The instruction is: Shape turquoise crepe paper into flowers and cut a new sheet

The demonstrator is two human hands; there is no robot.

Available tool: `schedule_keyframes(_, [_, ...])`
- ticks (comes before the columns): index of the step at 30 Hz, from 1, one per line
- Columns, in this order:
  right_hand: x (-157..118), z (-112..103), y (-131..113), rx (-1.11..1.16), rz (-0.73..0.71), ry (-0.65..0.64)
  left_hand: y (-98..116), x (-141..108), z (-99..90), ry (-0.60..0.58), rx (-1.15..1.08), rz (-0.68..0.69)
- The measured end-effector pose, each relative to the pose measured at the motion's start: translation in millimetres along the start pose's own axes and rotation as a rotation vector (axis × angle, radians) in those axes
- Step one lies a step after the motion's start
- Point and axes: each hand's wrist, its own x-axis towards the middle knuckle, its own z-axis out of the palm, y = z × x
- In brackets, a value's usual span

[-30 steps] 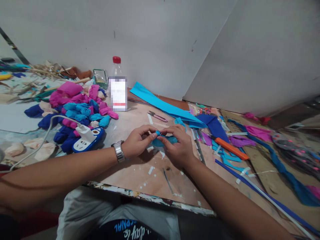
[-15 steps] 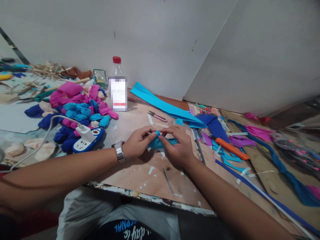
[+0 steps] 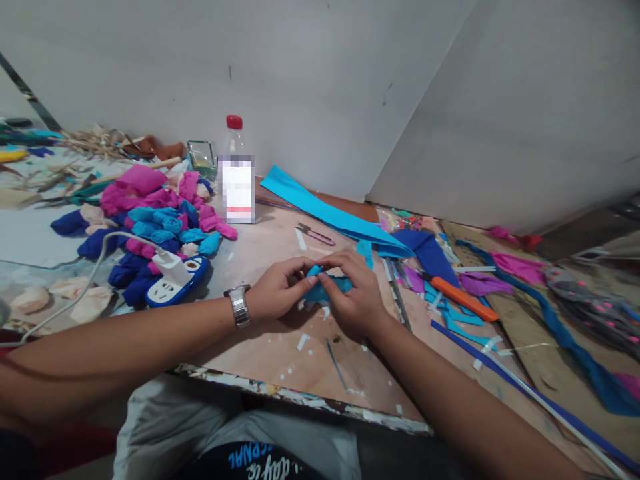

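Observation:
Between my two hands is a strip of blue crepe paper (image 3: 320, 292), bunched or rolled at its upper end. My left hand (image 3: 280, 290), with a metal watch on the wrist, pinches the bunched end between thumb and fingers. My right hand (image 3: 357, 290) grips the same strip from the other side, its thumb meeting the left thumb. The fingers hide part of the paper. Just beyond the hands lie thread snips (image 3: 316, 235) with a pink handle. A long folded piece of light blue crepe paper (image 3: 330, 217) stretches behind them.
To the left, a pile of rolled paper flowers (image 3: 163, 223) in blue, pink and cream sits behind a power strip (image 3: 175, 283) with a white plug. A red-capped bottle (image 3: 236, 180) stands near the wall. An orange utility knife (image 3: 463, 298) and paper scraps lie at right.
Both hands stay in place while the fingers shift on the blue crepe paper. The strip's loose end, which stretched under the right hand, now looks more gathered between the hands.

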Motion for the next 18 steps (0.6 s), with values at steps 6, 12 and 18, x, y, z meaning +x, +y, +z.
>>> schedule_keyframes(6, [-1.4,0.6,1.4,-0.001,-0.003,-0.004,-4.9,0.4,-0.8,0.022,0.071,0.019])
schedule_keyframes(12, [-1.4,2.0,2.7,0.001,-0.004,-0.021,-3.4,0.0,-0.7,0.067,0.170,-0.005])
schedule_keyframes(18, [-1.7,2.2,2.5,0.028,0.009,-0.034,2.0,1.2,-2.3,0.055,0.245,0.019])
